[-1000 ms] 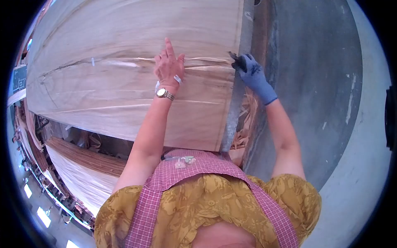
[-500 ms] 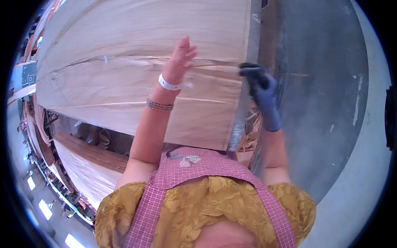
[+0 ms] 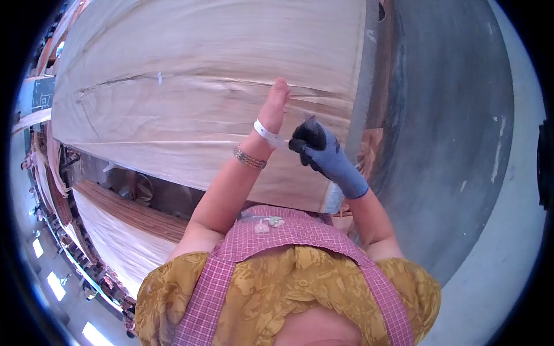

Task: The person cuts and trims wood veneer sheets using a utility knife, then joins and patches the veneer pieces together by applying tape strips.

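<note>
A wide pale wood sheet point(image 3: 190, 121) with wrinkles and a dark crack lies in front of me. Over its right part is my bare left hand point(image 3: 276, 106), seen edge-on, its fingers foreshortened and mostly hidden. A white band point(image 3: 268, 134) circles that wrist above a metal watch strap point(image 3: 249, 157), and a clear piece sticks out beside the band. My right hand point(image 3: 317, 147), in a blue-grey glove with black fingertips, is closed near the left wrist. Something small, dark and thin shows at its top, too unclear to name.
Along the sheet's right edge runs a grey metal strip point(image 3: 359, 98), with a dark grey surface point(image 3: 450, 132) beyond. Wood scraps point(image 3: 369, 151) lie between them. A stack of thin wood sheets point(image 3: 124, 210) stands at lower left. A small white mark point(image 3: 160, 78) is on the sheet.
My right hand has come left from the sheet's right edge to beside my left wrist. The left hand has lifted off the sheet, turned edge-on and shifted right.
</note>
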Demonstrator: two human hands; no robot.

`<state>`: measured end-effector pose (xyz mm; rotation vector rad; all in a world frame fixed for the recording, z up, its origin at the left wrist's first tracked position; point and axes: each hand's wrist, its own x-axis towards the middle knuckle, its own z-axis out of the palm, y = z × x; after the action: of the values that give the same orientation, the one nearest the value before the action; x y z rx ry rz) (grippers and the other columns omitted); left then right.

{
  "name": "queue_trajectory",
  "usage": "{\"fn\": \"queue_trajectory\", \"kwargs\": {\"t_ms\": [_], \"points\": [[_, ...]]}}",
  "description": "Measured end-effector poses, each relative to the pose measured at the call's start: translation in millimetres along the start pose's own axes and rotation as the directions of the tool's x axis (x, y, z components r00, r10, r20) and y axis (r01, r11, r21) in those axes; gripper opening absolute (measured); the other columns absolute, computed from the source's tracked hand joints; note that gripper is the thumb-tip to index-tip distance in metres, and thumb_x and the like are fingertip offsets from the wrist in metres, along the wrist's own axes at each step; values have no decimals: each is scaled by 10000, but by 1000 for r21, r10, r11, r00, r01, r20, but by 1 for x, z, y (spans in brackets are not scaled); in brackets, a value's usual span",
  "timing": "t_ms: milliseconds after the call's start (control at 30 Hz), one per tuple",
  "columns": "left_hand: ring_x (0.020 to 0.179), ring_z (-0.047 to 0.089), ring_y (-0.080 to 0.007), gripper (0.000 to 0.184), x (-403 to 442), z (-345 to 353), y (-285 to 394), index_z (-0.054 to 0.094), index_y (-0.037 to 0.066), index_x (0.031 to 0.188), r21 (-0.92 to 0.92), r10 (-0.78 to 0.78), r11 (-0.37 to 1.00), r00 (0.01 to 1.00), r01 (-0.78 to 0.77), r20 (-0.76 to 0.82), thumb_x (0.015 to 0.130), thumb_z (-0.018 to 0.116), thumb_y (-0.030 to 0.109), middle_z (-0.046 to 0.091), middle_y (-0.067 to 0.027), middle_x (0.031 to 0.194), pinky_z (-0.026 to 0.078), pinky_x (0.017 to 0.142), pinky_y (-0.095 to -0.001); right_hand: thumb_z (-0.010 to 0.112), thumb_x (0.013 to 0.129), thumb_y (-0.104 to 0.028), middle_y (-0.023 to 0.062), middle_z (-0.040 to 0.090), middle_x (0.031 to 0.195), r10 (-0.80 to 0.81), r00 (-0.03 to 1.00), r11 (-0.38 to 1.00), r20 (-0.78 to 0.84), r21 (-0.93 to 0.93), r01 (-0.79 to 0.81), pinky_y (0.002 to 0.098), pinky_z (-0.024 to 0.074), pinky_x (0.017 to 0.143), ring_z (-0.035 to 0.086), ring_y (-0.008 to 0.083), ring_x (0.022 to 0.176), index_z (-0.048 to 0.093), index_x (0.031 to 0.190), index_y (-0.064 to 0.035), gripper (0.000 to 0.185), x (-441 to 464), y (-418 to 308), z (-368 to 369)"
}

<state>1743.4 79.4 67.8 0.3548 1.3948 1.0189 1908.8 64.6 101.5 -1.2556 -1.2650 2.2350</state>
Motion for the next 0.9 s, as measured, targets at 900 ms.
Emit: {"fn": "queue_trajectory", "kwargs": {"t_ms": [900], "points": [[1379, 339, -272, 832, -8, -17, 38, 245, 83, 1503, -240, 5, 970, 992, 25, 123, 935, 349, 683, 388, -179, 1465, 227, 1128, -356, 799, 770, -109, 88, 636, 1114, -532, 845, 838, -49, -176, 517, 287, 448, 937, 585, 166, 1075, 607, 1049, -5, 354, 48, 10, -3]]}}
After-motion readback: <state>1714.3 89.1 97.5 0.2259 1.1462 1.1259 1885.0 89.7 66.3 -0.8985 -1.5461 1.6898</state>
